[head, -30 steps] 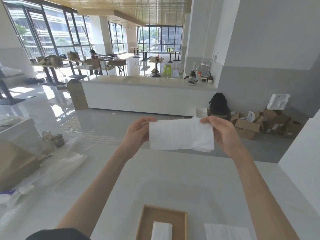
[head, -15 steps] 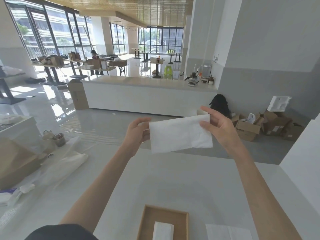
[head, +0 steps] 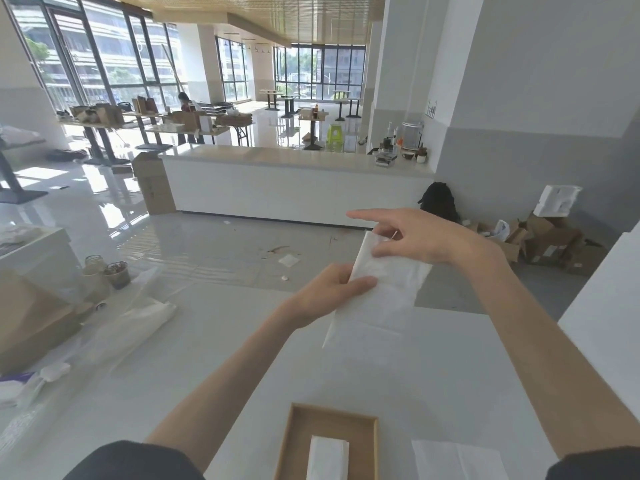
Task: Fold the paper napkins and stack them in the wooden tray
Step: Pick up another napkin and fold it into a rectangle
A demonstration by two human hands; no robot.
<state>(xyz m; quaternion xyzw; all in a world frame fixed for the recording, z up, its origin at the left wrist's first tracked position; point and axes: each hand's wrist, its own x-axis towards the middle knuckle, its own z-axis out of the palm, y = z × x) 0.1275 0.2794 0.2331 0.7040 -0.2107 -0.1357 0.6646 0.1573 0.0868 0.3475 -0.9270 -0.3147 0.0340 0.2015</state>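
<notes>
I hold a white paper napkin [head: 381, 299] upright above the white table [head: 242, 358]. My left hand [head: 329, 292] pinches its left edge about halfway up. My right hand [head: 412, 237] grips its top end, thumb on the front, index finger stretched out to the left. The napkin hangs long and narrow, tilted, its lower end loose. The wooden tray [head: 298, 441] sits at the bottom edge of the view with a folded napkin [head: 327, 459] lying in it. Unfolded napkins [head: 453, 459] lie flat on the table to the right of the tray.
On the table's left stand brown cardboard boxes [head: 31, 323], clear plastic bags [head: 135, 323], and two small cups [head: 107, 271]. A white wall block [head: 602, 327] borders the table's right side. Beyond the table lie a floor, a long white counter [head: 294, 181] and cardboard boxes [head: 554, 244].
The napkin has turned from lying wide between both hands to standing tall and narrow. My right hand rose to its top end; my left hand dropped and shifted right.
</notes>
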